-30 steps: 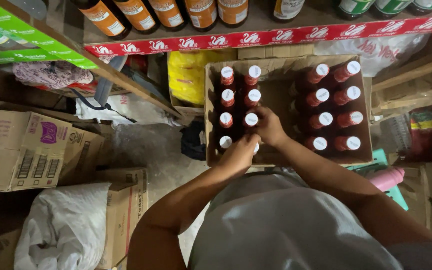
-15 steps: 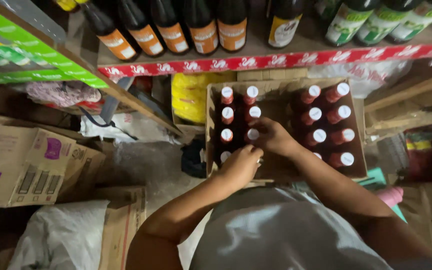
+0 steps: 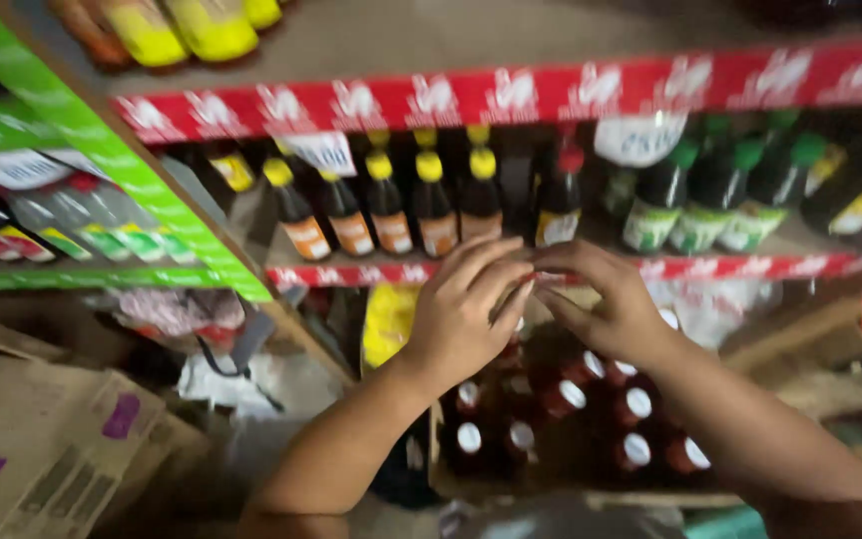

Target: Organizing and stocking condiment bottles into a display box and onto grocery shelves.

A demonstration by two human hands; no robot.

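Note:
My left hand (image 3: 466,319) and my right hand (image 3: 606,299) are raised side by side, fingertips meeting, in front of the lower shelf edge. Their fingers curve inward; blur hides whether anything sits between them. Directly below them is an open cardboard box (image 3: 571,491) holding several dark red bottles with white caps (image 3: 637,403). Behind the hands, the shelf carries a row of dark sauce bottles with yellow caps (image 3: 431,205) and green-capped dark bottles (image 3: 695,200).
A red-trimmed shelf rail (image 3: 511,95) runs above, and a green-trimmed shelf (image 3: 102,269) with clear bottles stands at the left. Cardboard cartons (image 3: 42,439) are stacked at the lower left. A yellow bag (image 3: 389,319) stands behind the box.
The view has tilted up toward the shelves. Both hands have lifted from the bottles in the box to the height of the lower shelf edge.

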